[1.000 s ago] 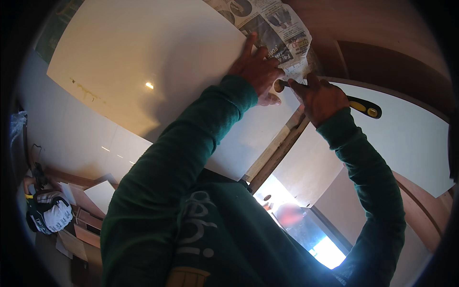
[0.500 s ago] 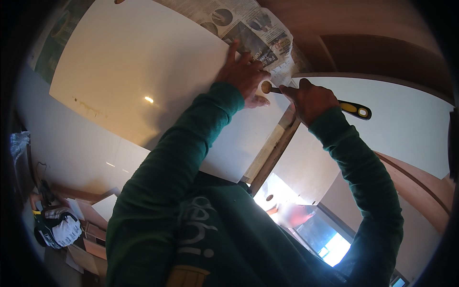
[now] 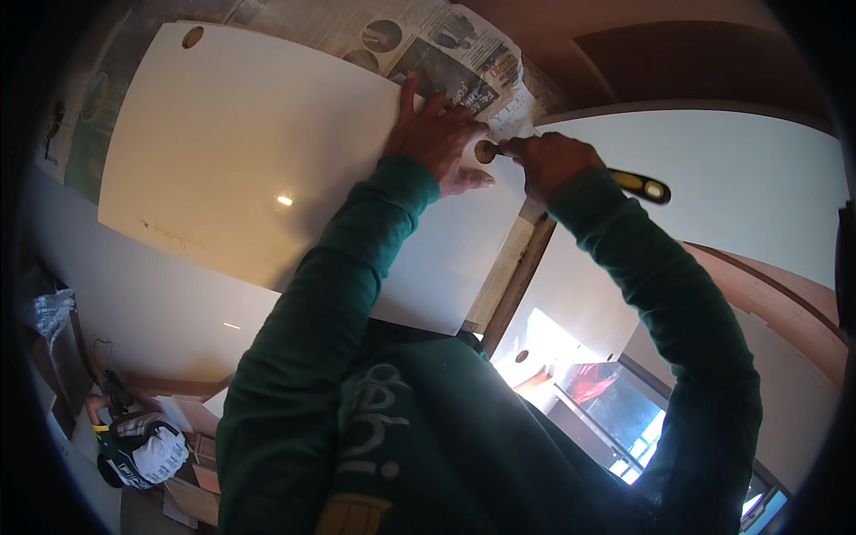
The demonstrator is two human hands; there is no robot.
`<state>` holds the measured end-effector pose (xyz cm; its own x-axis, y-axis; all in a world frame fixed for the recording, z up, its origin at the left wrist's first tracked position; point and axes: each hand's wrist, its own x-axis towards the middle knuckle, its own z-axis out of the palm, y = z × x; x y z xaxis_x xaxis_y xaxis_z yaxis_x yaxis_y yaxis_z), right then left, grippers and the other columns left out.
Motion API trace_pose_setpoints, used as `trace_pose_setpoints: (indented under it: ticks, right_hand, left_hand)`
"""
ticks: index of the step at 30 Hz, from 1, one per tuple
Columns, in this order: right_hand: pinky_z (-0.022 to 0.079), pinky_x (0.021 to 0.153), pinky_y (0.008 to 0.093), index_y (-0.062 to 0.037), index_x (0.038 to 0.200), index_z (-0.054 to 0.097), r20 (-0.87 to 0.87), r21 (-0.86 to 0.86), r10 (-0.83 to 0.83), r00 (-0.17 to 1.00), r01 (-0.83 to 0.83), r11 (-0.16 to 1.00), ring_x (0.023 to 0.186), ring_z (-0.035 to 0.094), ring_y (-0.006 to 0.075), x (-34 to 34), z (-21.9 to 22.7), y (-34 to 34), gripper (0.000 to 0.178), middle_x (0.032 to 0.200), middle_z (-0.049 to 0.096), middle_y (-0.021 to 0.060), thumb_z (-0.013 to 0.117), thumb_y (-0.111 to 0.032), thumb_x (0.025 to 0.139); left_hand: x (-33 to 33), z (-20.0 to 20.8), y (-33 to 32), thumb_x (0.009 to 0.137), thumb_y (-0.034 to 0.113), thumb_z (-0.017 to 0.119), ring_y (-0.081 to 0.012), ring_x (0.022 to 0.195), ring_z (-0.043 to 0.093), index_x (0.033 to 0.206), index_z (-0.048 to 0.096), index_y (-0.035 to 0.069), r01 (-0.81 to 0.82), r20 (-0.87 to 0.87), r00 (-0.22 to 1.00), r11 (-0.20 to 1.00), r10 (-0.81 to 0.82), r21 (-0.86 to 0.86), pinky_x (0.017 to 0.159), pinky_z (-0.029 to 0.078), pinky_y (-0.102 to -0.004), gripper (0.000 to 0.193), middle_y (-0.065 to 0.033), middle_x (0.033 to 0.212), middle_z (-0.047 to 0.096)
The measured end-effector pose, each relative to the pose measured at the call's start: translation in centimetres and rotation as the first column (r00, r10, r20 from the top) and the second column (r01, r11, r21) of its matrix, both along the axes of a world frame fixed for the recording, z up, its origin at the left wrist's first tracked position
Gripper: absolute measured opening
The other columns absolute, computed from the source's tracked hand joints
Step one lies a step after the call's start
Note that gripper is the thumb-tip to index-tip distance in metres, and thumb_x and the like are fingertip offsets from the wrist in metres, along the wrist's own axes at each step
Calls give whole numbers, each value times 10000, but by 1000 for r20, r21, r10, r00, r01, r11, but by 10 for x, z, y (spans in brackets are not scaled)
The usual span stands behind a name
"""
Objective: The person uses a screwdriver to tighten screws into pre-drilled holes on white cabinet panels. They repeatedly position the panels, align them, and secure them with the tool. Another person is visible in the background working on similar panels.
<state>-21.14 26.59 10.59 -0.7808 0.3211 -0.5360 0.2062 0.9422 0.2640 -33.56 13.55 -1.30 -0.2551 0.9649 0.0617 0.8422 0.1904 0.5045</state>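
Observation:
A glossy white panel [image 3: 241, 125] lies in front of me, with a round hole [image 3: 485, 152] near its right end. My left hand [image 3: 437, 138] rests spread on the panel just left of this hole, its fingers over the far edge. My right hand [image 3: 557, 165] is closed round a hand tool with a black-and-yellow handle [image 3: 640, 185]. The handle sticks out to the right behind my fist. On the other side, the tool's front end reaches the hole; its tip is too small to make out.
A second hole [image 3: 192, 37] sits at the panel's far left corner. Newspaper [image 3: 446, 53] lies beyond the panel. More white panels [image 3: 713, 169] stand to the right, beside a wooden strip [image 3: 519, 276]. A co-worker [image 3: 147, 446] bends low at the lower left, near brown boards.
The whole view has shifted, bringing the panel's far left hole fully into sight. My left hand stays on the panel, and the tool in my right hand is still at the near hole.

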Motion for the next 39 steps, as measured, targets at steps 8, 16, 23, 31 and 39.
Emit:
trace_pose_setpoints:
  ticks: [8, 16, 23, 31, 39]
  right_hand:
    - [613, 856, 452, -170, 1198, 763, 52, -91, -226, 973, 230, 969, 903, 763, 318, -4, 21, -9, 220, 1042, 777, 136, 628, -195, 1026]
    - [635, 658, 408, -265, 1318, 716, -21, 136, 214, 977, -209, 968, 758, 769, 265, 5, 10, 4, 339, 888, 753, 134, 676, -212, 986]
    - [637, 730, 438, -249, 1305, 717, -83, -11, -90, 992, 89, 996, 788, 767, 305, 23, -8, -5, 326, 973, 777, 141, 681, -202, 984]
    - [634, 716, 427, -233, 1265, 739, -114, 3, -29, 993, 29, 1000, 815, 765, 314, 24, 19, -14, 305, 950, 754, 148, 670, -168, 975]
    - [618, 610, 402, -277, 1326, 698, -67, 181, 264, 962, -249, 951, 727, 761, 272, 19, 10, -1, 342, 863, 690, 98, 639, -199, 998]
  left_hand:
    - [-3, 8, 4, 749, 734, 760, -283, 1358, 494, 1311, 706, 303, 5, -24, 1000, 998, -6, -55, 1232, 26, -714, 711, -11, 1315, 670]
    - [1, 5, 4, 749, 747, 751, -265, 1329, 504, 1318, 699, 320, -7, -54, 999, 999, 6, -35, 1229, 43, -713, 713, -1, 1302, 662]
    - [-3, 2, 1, 741, 750, 755, -281, 1327, 518, 1295, 723, 302, 1, -21, 1000, 1000, -1, -2, 1234, 38, -716, 713, -9, 1292, 680]
    - [-5, 7, 3, 744, 752, 754, -292, 1369, 491, 1330, 708, 317, 0, -17, 1000, 999, -1, -55, 1232, 28, -717, 732, -6, 1344, 665]
    - [-1, 2, 3, 736, 738, 769, -282, 1349, 495, 1302, 716, 319, -8, -21, 1000, 1000, 9, 18, 1228, 50, -718, 707, 1, 1306, 673]
